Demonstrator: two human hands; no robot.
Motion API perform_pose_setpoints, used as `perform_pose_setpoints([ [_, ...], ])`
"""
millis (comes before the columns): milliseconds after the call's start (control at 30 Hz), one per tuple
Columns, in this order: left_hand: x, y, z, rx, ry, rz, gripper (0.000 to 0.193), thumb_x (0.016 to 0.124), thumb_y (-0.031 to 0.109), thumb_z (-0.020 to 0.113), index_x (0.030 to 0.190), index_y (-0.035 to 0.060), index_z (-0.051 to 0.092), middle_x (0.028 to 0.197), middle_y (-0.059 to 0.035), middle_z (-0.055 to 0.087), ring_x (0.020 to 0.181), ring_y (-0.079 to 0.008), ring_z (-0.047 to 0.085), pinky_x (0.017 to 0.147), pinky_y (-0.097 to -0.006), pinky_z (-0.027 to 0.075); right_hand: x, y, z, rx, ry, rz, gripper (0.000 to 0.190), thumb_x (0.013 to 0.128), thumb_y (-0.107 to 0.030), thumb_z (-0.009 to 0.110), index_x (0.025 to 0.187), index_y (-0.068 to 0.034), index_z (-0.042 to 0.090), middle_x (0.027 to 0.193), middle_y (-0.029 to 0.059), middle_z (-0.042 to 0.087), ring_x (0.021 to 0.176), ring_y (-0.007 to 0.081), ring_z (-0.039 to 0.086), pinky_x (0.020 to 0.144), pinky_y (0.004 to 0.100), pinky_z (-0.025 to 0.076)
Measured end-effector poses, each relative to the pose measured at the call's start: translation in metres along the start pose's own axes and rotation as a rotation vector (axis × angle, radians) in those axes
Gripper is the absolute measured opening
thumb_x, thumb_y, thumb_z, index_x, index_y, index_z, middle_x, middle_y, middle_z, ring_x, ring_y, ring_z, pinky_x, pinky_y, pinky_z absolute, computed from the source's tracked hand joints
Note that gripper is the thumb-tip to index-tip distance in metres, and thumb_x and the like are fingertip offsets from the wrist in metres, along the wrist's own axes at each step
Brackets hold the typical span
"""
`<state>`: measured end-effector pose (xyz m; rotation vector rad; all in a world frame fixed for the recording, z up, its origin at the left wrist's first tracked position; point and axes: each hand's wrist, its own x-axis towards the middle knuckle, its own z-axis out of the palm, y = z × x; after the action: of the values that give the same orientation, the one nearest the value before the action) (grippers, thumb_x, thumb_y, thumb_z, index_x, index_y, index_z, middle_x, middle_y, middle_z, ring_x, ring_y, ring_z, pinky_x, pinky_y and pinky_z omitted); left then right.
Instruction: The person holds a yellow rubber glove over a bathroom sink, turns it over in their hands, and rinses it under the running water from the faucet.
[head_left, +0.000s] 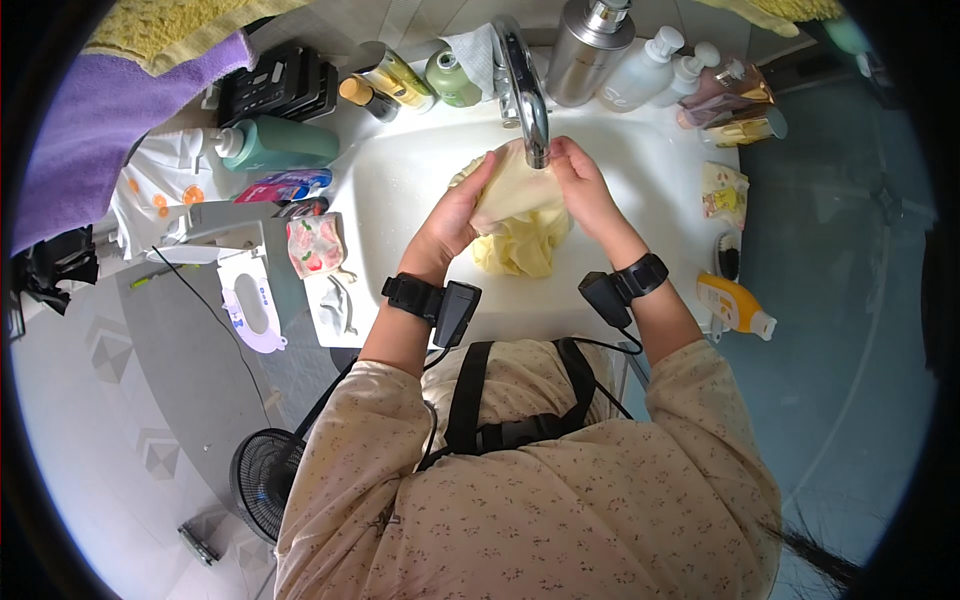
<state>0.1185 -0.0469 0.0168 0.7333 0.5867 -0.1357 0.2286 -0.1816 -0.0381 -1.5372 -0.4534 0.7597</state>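
A pale yellow cloth (521, 247) is stretched between my two hands over the white washbasin (390, 225). My left hand (457, 206) grips its left side, thumb on top. At the upper right edge my right hand (581, 176) pinches the fabric, close beside the spout. The chrome faucet (517, 67) arches over the cloth, its outlet just above the taut part. Lower folds of the cloth hang crumpled towards the basin's bottom. Whether water is running cannot be made out.
Pump bottles (637, 71) and a large silver bottle (589, 52) line the back rim. On the left are a green pump bottle (281, 144) and a strawberry-print pouch (315, 246). An orange bottle (731, 306) and a brush (727, 256) lie at the right edge. A black fan (264, 484) stands lower left.
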Motion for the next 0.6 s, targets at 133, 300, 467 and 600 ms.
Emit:
perform_pose_setpoints([
  [133,0.006,-0.004,-0.001,0.041,0.07,-0.027,0.041,0.088,0.025,0.051,0.122,0.0043,0.044,0.106,-0.0045,0.057,0.091,-0.0135,0.056,0.079,-0.0251,0.046,-0.002,-0.007,-0.004,0.058,0.015,0.042,0.023,0.094,-0.021,0.038,0.094,-0.002,0.05,0.082,0.0007,0.05,0.078,0.0087,0.044,0.075,0.0218,0.037],
  [300,0.011,-0.007,0.013,0.238,0.009,0.166,0.037,0.08,0.005,0.057,0.116,0.0015,0.05,0.102,-0.004,0.059,0.089,-0.0124,0.057,0.077,-0.0242,0.046,-0.005,-0.004,-0.014,0.058,0.019,-0.011,0.023,0.094,-0.021,0.038,0.09,-0.002,0.051,0.076,-0.0014,0.048,0.073,0.0067,0.042,0.069,0.0208,0.038],
  [467,0.018,-0.011,0.014,0.371,0.05,0.236,0.038,0.074,-0.001,0.063,0.11,0.0025,0.054,0.098,-0.0047,0.059,0.085,-0.0121,0.057,0.074,-0.0245,0.048,-0.011,-0.006,-0.02,0.062,0.025,-0.001,0.023,0.094,-0.021,0.039,0.088,-0.002,0.05,0.075,-0.0022,0.048,0.07,0.0058,0.041,0.066,0.0201,0.038],
  [600,0.026,-0.015,0.012,0.467,0.083,0.261,0.037,0.072,-0.002,0.066,0.107,0.0026,0.056,0.094,-0.0035,0.06,0.081,-0.011,0.057,0.071,-0.0241,0.048,-0.013,-0.007,-0.021,0.093,0.039,0.011,0.023,0.094,-0.021,0.039,0.088,-0.003,0.051,0.075,-0.0021,0.048,0.07,0.0057,0.042,0.066,0.0199,0.038],
])
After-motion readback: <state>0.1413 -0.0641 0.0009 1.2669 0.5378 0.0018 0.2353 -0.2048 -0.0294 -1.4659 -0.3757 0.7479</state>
